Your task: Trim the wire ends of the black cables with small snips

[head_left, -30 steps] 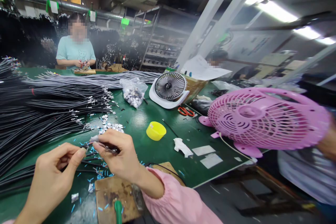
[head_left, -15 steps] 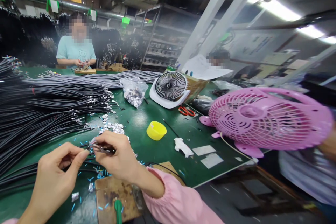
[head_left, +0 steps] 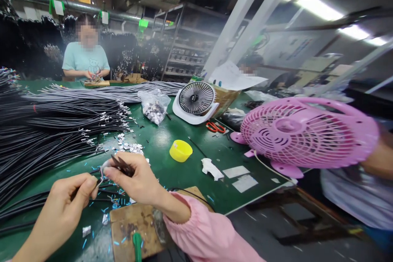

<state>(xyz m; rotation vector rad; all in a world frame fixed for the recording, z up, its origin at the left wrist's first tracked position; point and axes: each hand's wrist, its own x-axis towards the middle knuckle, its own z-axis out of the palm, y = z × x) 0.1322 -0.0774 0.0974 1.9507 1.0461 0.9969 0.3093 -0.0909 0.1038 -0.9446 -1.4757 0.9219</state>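
Note:
My left hand is closed in a pinch on the stripped end of a cable, where thin pale strands show. In my right hand lies a pair of dark metal snips, its pointed blades up and apart. Thumb and forefinger of that same hand touch the pale strands just right of my left fingertips. Below my hands stands a wooden block with a green handle. Blue bits and foil scraps are scattered on the green table around it.
Bundles of black cables cover the left side, with grey cables behind. A plastic bag, white fan, yellow ring-like dish, orange-handled scissors and pink fan stand further off. A co-worker sits opposite.
The snips have turned in my right hand, and their blades now point up. Pale strands now show between my two hands. The view has shifted slightly.

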